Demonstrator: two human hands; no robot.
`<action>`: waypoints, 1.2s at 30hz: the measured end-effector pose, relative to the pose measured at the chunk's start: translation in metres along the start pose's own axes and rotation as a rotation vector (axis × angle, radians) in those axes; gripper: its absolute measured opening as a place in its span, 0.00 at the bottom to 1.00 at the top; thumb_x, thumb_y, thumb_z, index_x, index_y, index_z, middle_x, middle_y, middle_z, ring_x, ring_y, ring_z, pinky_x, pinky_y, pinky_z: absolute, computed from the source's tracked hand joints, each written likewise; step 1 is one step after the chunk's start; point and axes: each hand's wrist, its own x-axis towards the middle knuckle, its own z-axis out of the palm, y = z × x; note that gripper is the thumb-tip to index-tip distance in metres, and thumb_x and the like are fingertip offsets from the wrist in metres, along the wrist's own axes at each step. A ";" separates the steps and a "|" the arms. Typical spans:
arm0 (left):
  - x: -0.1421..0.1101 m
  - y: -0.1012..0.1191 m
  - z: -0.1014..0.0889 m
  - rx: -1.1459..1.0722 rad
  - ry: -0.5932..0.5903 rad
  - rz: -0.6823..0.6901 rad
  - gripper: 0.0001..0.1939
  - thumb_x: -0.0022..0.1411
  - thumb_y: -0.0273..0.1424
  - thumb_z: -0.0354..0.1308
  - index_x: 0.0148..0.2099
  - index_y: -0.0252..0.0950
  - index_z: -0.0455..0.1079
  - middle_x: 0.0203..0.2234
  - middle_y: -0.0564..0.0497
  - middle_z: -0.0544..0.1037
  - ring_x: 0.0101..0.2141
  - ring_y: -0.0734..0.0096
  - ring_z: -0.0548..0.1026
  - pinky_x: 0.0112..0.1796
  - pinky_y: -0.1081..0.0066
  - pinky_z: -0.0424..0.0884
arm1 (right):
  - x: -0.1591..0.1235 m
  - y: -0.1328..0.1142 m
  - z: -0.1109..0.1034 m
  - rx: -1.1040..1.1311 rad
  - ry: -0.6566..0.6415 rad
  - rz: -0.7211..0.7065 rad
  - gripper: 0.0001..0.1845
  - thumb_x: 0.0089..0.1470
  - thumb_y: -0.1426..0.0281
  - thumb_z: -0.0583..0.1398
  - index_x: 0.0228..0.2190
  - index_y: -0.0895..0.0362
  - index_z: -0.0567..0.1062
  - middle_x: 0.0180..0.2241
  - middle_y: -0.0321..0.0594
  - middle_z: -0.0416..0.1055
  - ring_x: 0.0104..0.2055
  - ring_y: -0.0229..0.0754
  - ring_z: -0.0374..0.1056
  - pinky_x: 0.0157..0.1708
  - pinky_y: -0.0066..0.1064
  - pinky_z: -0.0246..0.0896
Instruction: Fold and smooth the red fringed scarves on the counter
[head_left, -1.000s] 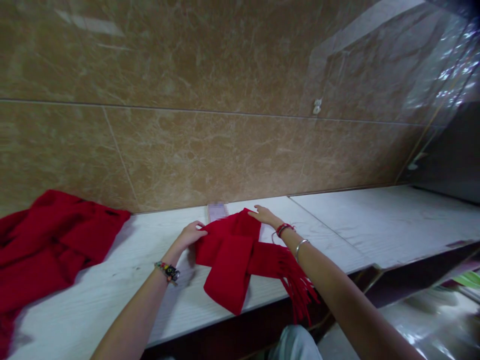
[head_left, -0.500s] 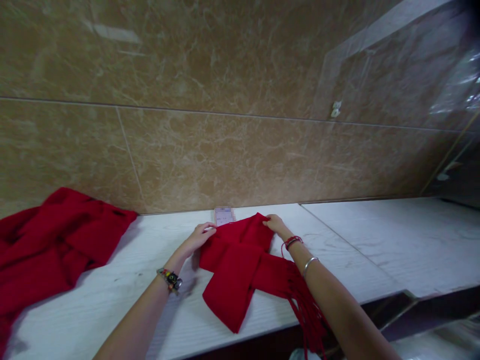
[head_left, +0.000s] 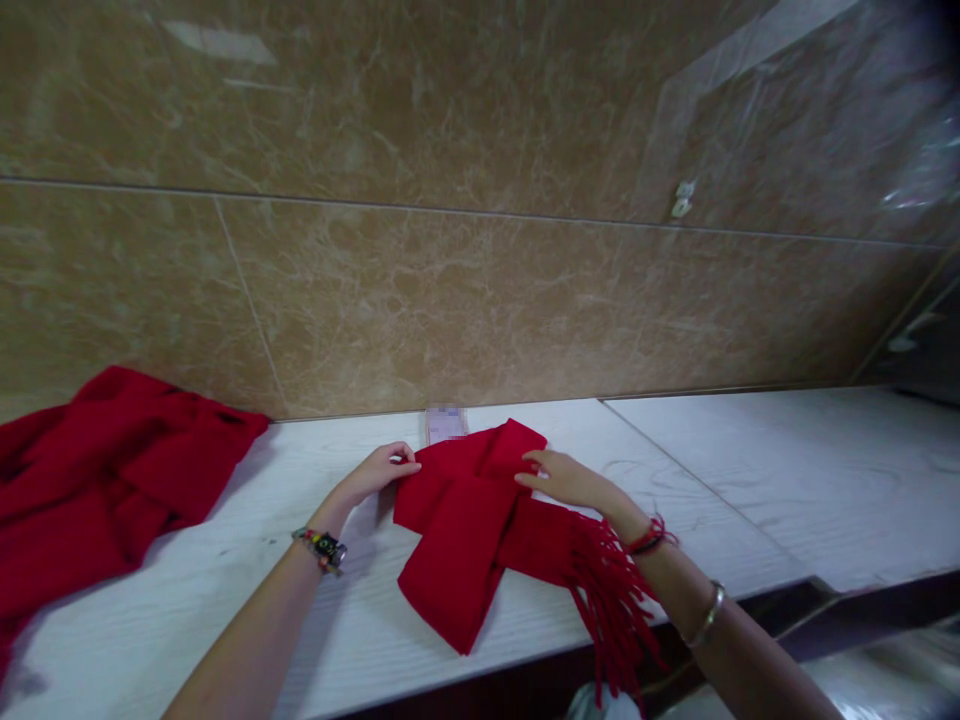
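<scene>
A red fringed scarf [head_left: 466, 545] lies folded and crossed over itself on the white tabletop, its tassels [head_left: 611, 610] spreading right and hanging past the front edge. At the upper left edge of the fold, my left hand [head_left: 379, 470] is closed, thumb and fingertips together on the cloth. My right hand [head_left: 570, 480] is over the upper right part of the scarf, thumb and fingers apart, with no cloth pinched between them. Behind the scarf, partly under it, lies a small printed paper slip [head_left: 445, 424].
More red cloth [head_left: 97, 490] is heaped on the left of the white table [head_left: 720, 450]. A marbled tile wall [head_left: 450, 300] rises behind the table, with a small white fitting [head_left: 683, 198] on it. Dark open space shows below the front edge.
My right hand has let go of the scarf's upper right corner and moved inward and down. My left hand stays at the left edge. The view has shifted slightly.
</scene>
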 end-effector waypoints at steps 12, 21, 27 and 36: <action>-0.001 0.061 0.039 0.446 0.023 0.256 0.17 0.58 0.38 0.44 0.39 0.35 0.69 0.38 0.48 0.74 0.39 0.68 0.70 0.42 0.71 0.62 | -0.060 -0.009 0.013 0.325 -0.012 -0.027 0.19 0.47 0.72 0.56 0.43 0.56 0.61 0.31 0.39 0.70 0.31 0.39 0.66 0.32 0.30 0.59; 0.066 0.096 0.083 0.662 -0.118 0.073 0.11 0.48 0.36 0.56 0.26 0.31 0.71 0.19 0.49 0.74 0.22 0.71 0.69 0.24 0.75 0.60 | -0.025 0.026 0.011 0.283 0.076 0.126 0.20 0.48 0.68 0.57 0.45 0.59 0.63 0.33 0.41 0.71 0.32 0.38 0.67 0.32 0.29 0.61; 0.012 0.086 0.084 0.671 -0.084 0.104 0.23 0.56 0.44 0.46 0.47 0.35 0.64 0.32 0.47 0.75 0.31 0.66 0.72 0.30 0.72 0.63 | 0.056 0.055 -0.006 0.169 0.199 0.227 0.26 0.48 0.66 0.58 0.47 0.65 0.64 0.46 0.55 0.65 0.47 0.46 0.62 0.43 0.31 0.57; -0.009 0.077 0.068 0.545 -0.136 0.191 0.25 0.57 0.45 0.45 0.54 0.38 0.59 0.30 0.50 0.73 0.30 0.69 0.70 0.29 0.74 0.62 | 0.113 0.051 0.003 0.311 0.039 0.117 0.08 0.43 0.73 0.60 0.30 0.60 0.76 0.25 0.37 0.74 0.31 0.38 0.68 0.30 0.25 0.60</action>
